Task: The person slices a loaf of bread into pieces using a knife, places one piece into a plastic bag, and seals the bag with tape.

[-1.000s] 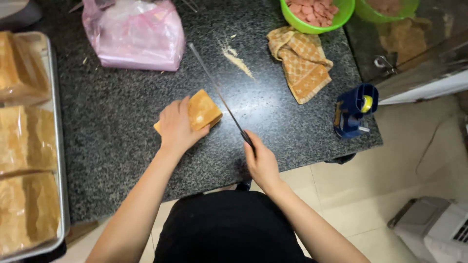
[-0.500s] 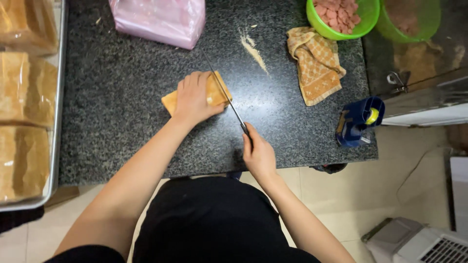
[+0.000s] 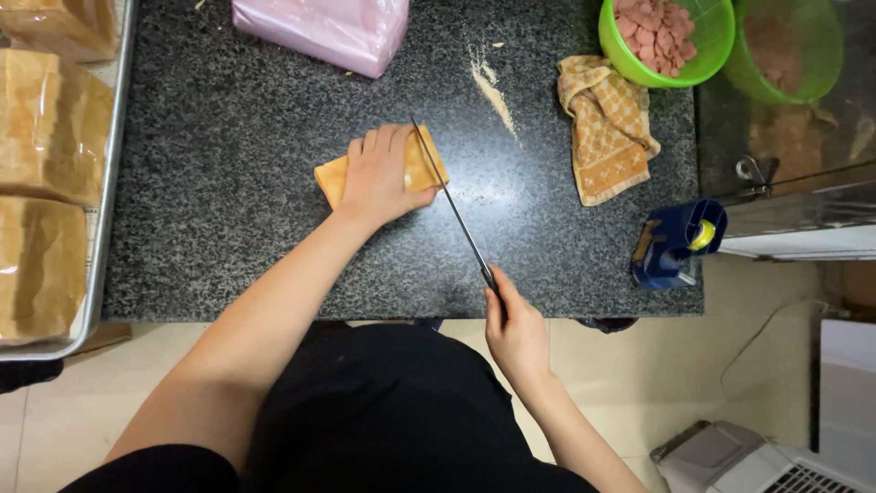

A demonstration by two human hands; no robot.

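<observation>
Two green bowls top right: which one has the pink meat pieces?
The left green bowl, beside the checked cloth; the right green bowl holds something brownish, not pink chunks.
</observation>
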